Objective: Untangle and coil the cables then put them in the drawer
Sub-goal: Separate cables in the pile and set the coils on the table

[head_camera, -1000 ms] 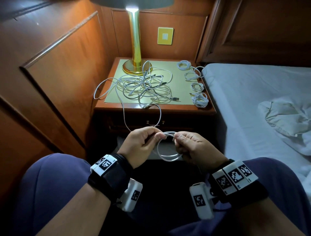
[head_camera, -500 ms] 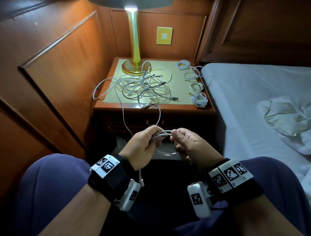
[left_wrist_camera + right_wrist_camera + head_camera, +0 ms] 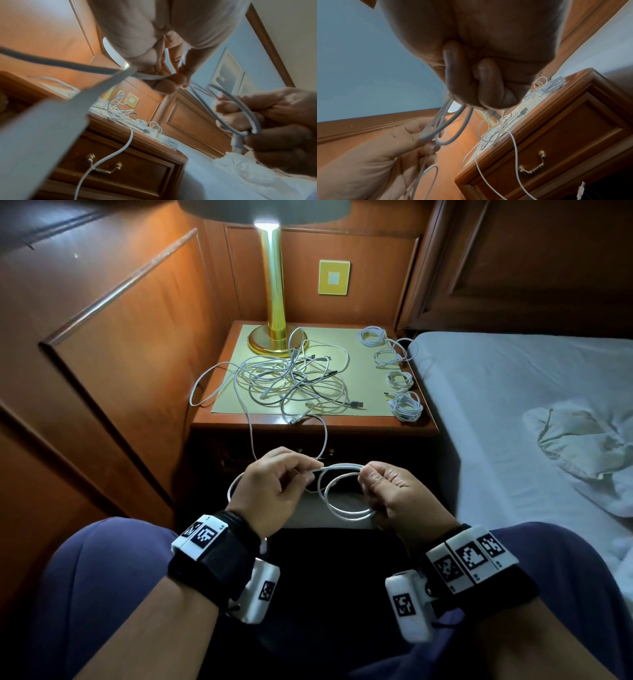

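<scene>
Both hands up front: left hand and right hand pinch a half-wound white cable, which trails to the tangle on the nightstand, beside lamp and four coils; drawer closed.

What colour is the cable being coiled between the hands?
White; the cable shows best in the head view.
</scene>
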`<state>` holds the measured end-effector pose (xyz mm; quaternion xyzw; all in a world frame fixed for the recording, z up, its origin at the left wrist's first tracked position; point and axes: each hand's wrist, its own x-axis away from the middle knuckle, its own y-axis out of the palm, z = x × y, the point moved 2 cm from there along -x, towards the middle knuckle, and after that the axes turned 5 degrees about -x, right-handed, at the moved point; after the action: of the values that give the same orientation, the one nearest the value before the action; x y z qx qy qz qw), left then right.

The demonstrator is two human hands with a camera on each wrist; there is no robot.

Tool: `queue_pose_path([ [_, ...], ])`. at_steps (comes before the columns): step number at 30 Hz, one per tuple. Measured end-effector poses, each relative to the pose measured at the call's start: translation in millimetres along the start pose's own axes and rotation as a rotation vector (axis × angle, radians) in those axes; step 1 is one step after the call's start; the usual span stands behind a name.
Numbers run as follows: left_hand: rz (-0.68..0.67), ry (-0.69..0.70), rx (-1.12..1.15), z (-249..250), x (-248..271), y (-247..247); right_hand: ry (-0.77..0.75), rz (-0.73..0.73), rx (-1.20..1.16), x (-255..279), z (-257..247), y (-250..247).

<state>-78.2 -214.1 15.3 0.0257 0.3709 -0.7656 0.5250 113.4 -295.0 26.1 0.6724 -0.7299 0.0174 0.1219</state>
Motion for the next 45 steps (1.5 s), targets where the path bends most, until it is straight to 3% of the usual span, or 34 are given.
queue_pose_path([
  [4, 0.166, 0.018, -0.130, -2, -1, -5, 0.057, -0.120, 0.009, 3, -3, 4],
  [6, 0.208, -0.062, -0.077, -3, 0, -4, 0.068, -0.161, 0.010, 4, -4, 6],
  [10, 0.101, -0.400, 0.296, -1, 4, 9, 0.003, -0.162, 0.040, 2, 0, 7],
  [15, 0.026, -0.583, 0.796, 13, 8, 17, -0.152, -0.036, 0.299, -3, 5, 2],
  [17, -0.022, -0.614, 0.868, 13, 8, 19, -0.184, 0.013, 0.377, -4, 5, 1],
  [22, -0.071, -0.557, 0.793, 8, 9, 25, -0.219, 0.045, 0.417, -7, 9, 5],
  [28, -0.164, -0.671, 1.079, 16, 9, 26, -0.278, 0.100, 0.465, -4, 1, 9],
  [31, -0.141, -0.696, 1.065, 18, 9, 29, -0.345, 0.167, 0.567, -4, 3, 9],
  [34, -0.118, -0.610, 0.937, 21, 8, 29, -0.374, 0.242, 0.575, -1, 1, 6],
  [38, -0.094, -0.508, 0.735, 24, 10, 27, -0.413, 0.233, 0.551, 4, -1, 8],
  [45, 0.106, -0.546, 0.486, 15, 10, 24, -0.424, 0.238, 0.521, 2, 2, 12],
])
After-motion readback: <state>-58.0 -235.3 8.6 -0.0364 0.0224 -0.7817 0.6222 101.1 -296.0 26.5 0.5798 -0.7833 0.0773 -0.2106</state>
